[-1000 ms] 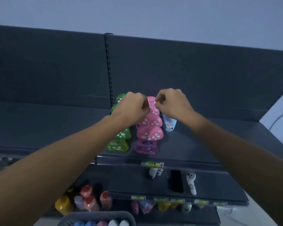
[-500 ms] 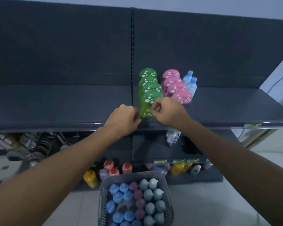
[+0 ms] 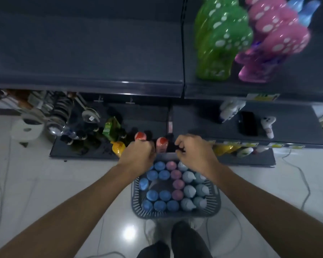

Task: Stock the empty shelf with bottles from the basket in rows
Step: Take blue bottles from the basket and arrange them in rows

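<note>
Change: half a second ago both hands were up at the front of the green row; they have now dropped to the far end of the basket [image 3: 175,214] on the floor, and the view has tipped down with them. Reading: the last placement is done and the next pick is starting. Left hand [image 3: 138,155] is over the far-left corner, fingers curled, palm hidden; cannot tell whether it holds a bottle. Right hand [image 3: 195,154] is over the far rim, fingers curled narrow, nothing seen between them. Counts in the basket, left to right: blue caps [image 3: 152,194] 9, pink caps [image 3: 177,194] 4, pale caps [image 3: 189,190] 7, with one gap on the left side; more may sit under the hands. The shelf [image 3: 82,53] is bare on the left. At its right stand green bottles [image 3: 218,43], pink bottles [image 3: 274,38] and blue bottles [image 3: 304,12], too smeared to count now. The frame half a second ago gave 4, 4 and 2. Judgement: most stock is not yet shelved.
</note>
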